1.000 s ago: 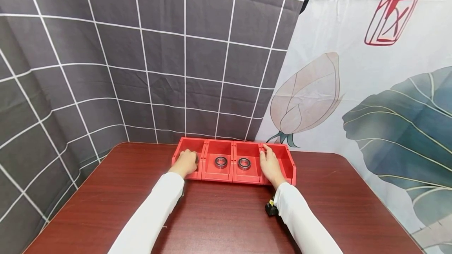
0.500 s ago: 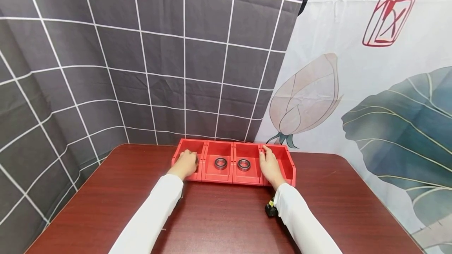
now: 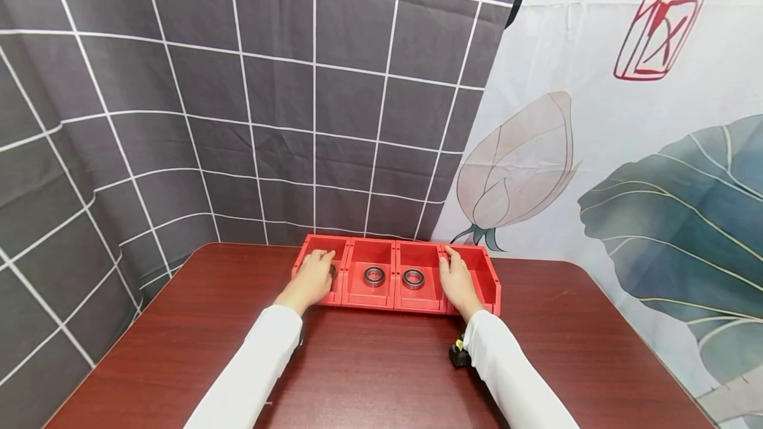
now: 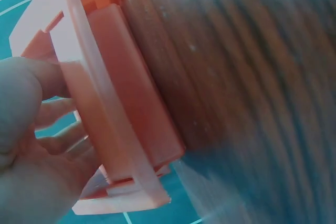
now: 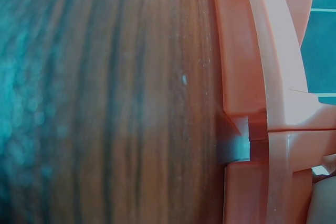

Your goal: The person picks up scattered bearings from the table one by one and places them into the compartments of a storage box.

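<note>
Four-walled red bins stand side by side in a row. My left hand (image 3: 311, 278) reaches over the front wall into the leftmost bin (image 3: 324, 241). A dark ring bearing (image 3: 332, 271) shows beside its fingers, partly hidden by the hand. In the left wrist view, gaps show between the fingers (image 4: 55, 111) and nothing appears held. My right hand (image 3: 457, 281) rests at the divider between the two rightmost bins, its fingers fairly straight. Only a sliver of the right hand (image 5: 323, 200) enters the right wrist view. Ring bearings lie in both middle bins: one bearing (image 3: 373, 276) left, another bearing (image 3: 412, 279) right.
The bins stand near the back of a reddish-brown wooden table (image 3: 381, 376). A small black and yellow object (image 3: 459, 353) is by the right sleeve. Behind hang a grey gridded cloth (image 3: 352, 104) and a white cloth with plant prints (image 3: 536, 51).
My left hand's fingers have loosened and shifted slightly, and the bearing beside them shows lower in the bin. The right hand stays at the divider.
</note>
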`<state>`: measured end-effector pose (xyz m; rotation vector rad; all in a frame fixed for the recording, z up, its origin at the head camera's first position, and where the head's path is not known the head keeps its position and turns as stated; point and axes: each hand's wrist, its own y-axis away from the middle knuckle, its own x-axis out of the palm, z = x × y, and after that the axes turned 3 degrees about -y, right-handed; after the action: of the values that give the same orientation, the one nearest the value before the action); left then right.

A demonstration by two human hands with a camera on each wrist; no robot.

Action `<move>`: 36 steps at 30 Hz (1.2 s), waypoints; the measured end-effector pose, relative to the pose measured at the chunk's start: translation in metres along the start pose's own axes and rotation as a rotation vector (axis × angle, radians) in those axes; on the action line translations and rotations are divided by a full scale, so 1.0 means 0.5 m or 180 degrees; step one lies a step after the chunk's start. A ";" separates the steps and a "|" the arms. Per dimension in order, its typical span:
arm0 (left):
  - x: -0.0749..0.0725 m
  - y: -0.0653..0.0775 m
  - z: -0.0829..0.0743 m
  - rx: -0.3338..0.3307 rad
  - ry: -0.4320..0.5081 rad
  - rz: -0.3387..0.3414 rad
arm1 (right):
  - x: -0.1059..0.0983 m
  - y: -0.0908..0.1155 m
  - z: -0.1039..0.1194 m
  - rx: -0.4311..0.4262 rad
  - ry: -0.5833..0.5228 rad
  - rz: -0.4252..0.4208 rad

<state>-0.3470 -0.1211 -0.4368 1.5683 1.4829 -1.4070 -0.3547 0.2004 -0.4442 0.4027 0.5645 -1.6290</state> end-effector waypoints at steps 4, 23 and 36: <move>-0.007 0.004 -0.005 0.0143 -0.0021 -0.0142 | 0.000 -0.001 -0.002 -0.0022 0.0019 -0.0004; -0.040 0.051 -0.031 0.0319 0.0081 -0.0567 | 0.000 -0.001 0.001 -0.0031 0.0059 -0.0022; -0.062 0.094 -0.059 0.0343 0.0350 -0.0550 | 0.000 -0.001 -0.001 0.0054 0.0027 0.0038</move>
<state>-0.2890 -0.1160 -0.4115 1.6388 1.6666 -1.5417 -0.3553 0.2006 -0.4446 0.4251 0.5540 -1.6222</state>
